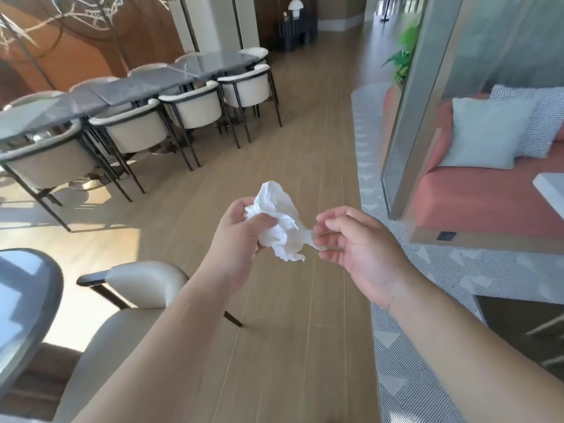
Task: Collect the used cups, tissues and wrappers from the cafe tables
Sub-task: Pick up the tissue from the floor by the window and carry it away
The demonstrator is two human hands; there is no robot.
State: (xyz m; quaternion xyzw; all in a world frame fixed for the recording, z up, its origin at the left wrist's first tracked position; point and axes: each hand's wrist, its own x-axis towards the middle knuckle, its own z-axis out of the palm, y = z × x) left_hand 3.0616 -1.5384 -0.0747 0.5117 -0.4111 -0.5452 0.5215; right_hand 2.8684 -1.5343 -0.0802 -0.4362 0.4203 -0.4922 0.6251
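Note:
A crumpled white tissue (pixel 282 222) is held up over the wooden floor in the middle of the view. My left hand (pixel 241 236) is closed around its left side, thumb pressed across the paper. My right hand (pixel 357 244) pinches the twisted right tip of the same tissue between thumb and fingertips, with the other fingers loosely curled. No cups or wrappers are visible.
A long dark marble table (pixel 128 87) with several cream chairs (pixel 195 108) runs along the left. A round grey table (pixel 21 306) and a cream chair (pixel 134 288) stand at lower left. A patterned rug (pixel 457 270), a glass partition (pixel 409 117) and a coral sofa (pixel 476 203) lie right.

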